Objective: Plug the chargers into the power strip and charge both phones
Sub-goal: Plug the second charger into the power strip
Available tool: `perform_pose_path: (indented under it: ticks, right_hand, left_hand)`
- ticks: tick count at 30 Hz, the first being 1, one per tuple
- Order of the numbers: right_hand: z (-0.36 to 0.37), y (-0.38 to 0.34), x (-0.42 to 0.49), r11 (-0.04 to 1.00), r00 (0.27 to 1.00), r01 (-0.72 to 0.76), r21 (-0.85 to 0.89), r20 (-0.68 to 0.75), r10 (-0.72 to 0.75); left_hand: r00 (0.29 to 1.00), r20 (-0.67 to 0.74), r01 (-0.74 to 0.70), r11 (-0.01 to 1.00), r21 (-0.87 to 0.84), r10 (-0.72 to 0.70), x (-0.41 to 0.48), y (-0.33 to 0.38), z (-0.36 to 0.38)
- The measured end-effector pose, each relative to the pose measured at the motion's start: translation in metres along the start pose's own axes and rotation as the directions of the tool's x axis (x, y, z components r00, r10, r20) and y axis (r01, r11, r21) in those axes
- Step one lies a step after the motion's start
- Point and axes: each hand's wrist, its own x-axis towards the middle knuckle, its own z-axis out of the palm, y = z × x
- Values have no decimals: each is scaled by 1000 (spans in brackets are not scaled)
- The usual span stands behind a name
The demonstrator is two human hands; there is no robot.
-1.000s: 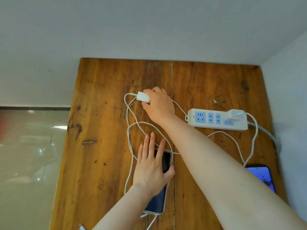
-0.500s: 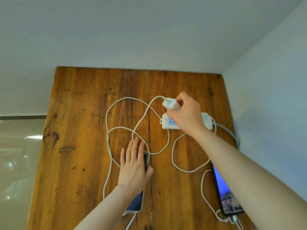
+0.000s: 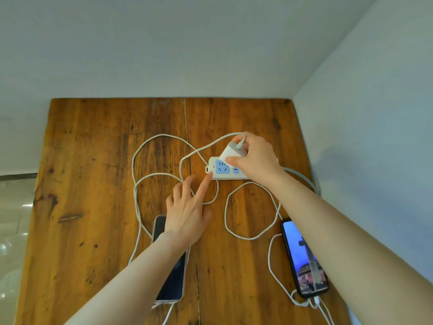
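A white power strip (image 3: 220, 171) with blue sockets lies on the wooden table (image 3: 93, 160). My right hand (image 3: 254, 158) grips a white charger (image 3: 230, 152) and holds it tilted over the strip's left sockets. My left hand (image 3: 187, 212) is open, its index fingertip touching the strip's left end. Partly hidden beneath my left forearm lies a phone with a dark screen (image 3: 171, 273), a cable in its near end. A second phone (image 3: 304, 259) with a lit screen lies at the right, cable attached. The strip's right part is hidden by my right hand.
White charging cables (image 3: 140, 188) loop across the table's middle. A thicker grey power cord (image 3: 302, 177) runs from the strip towards the right wall (image 3: 363, 160). The table's far edge meets the back wall. A glossy floor (image 3: 14, 219) lies left of the table.
My right hand has carried the charger from the table's middle over to the strip and tilted it above the left sockets. My left hand left the dark phone and reached up to the strip's end.
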Motion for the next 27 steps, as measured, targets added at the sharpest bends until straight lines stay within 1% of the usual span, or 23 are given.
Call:
perform_pose_path:
  ticks: [5,12,16,21,24,27]
  right_hand:
    - [2,0,12,997,997,58,-53,47,-55]
    - [-1,4,20,997,995,70,-14,68,-69]
    - [-1,3,19,991,988,97,-88,131,-85]
    - [0,5,12,977,986,131,-171,129,-109]
    - [-2,5,8,969,980,161,-188,143,-135]
    - [-3,4,3,965,966,202,-166,199,-168]
  left_hand:
    - [998,57,-3,994,105,-3,10,2,-1]
    - [998,65,7,996,93,-13,9,3,0]
    - [998,56,3,996,91,-9,7,4,0]
    - [999,46,-9,994,111,4,7,4,0]
    - [999,36,-10,992,129,5,8,4,1]
    - [999,31,-12,989,148,7,8,4,1]
